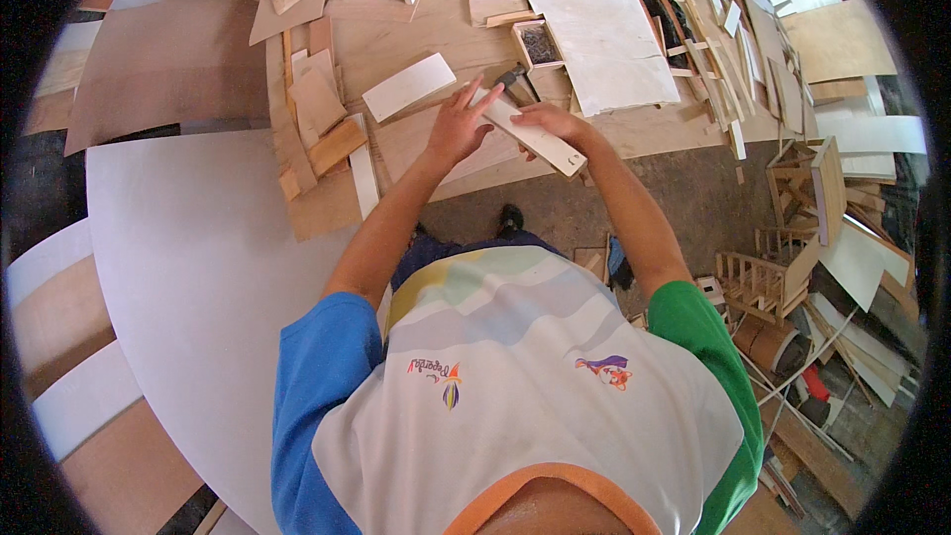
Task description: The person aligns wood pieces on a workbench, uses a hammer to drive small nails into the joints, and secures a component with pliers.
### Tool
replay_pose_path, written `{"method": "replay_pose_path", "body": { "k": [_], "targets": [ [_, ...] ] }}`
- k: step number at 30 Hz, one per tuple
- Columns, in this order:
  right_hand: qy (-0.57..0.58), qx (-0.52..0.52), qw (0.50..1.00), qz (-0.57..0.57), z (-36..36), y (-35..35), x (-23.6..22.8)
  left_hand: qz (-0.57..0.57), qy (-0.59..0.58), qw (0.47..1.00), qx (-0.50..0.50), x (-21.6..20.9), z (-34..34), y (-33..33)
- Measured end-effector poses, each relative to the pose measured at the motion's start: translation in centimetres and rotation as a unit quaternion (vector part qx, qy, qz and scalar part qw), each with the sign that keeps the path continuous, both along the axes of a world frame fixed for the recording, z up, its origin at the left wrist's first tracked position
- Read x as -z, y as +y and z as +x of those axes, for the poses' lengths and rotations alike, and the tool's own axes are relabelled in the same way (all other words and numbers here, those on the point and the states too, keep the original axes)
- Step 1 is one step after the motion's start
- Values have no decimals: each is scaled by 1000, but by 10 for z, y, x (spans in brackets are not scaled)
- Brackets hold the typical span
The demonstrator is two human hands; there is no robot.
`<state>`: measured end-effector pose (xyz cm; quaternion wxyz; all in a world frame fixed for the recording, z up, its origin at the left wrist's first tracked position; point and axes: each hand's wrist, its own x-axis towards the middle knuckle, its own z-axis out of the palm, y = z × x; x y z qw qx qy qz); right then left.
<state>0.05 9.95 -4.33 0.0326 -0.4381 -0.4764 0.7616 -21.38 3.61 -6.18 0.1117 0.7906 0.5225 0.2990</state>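
Nearest the camera, a large pale sheet (188, 267) spreads out at about 9 o'clock from the person's chest, lying over the floor (693, 198). Both forearms reach up toward 12 o'clock. The right hand (547, 123) is closed around a long white strip (530, 133), gripping it near the middle; the strip runs slantwise from 11 to 4 o'clock, its lower end jutting past the edge of the plywood board (416, 40) underneath. The left hand (458, 125) lies with fingers spread and loose, grasping nothing, fingertips touching the strip's upper end at about 10 o'clock of the right hand. Just beyond the strip's far end, at 12 o'clock, a hammer head (512, 77) shows. Farther up sits a small wooden box (538, 44) with dark contents. At 10 o'clock of the left hand lies a white rectangular offcut (408, 86), and at 9 o'clock a heap of brown wood scraps (319, 124). A big white panel (589, 20) lies farthest, at 1 o'clock.
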Motion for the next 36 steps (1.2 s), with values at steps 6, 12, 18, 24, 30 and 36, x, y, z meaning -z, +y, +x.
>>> {"method": "replay_pose_path", "body": {
  "k": [6, 12, 18, 24, 30, 36],
  "targets": [
    [122, 54, 991, -12, 2, -8, 2, -85, -49, 995, 31, 56, 2, 1],
    [220, 144, 963, -53, 17, -11, 19, -57, -106, 993, 15, 64, 11, 1],
    [-31, 36, 930, 365, 1, -18, 28, -91, -161, 983, -3, 75, 30, 6],
    [-27, 40, 905, 423, 12, 4, 56, -161, -210, 964, -5, 77, 45, 13],
    [8, 49, 941, 336, 13, 6, 55, -212, -349, 910, -67, 100, 44, 19],
    [47, -54, 847, 526, 19, 21, 93, -215, -326, 918, -69, 112, 38, 16]
  ]
}}
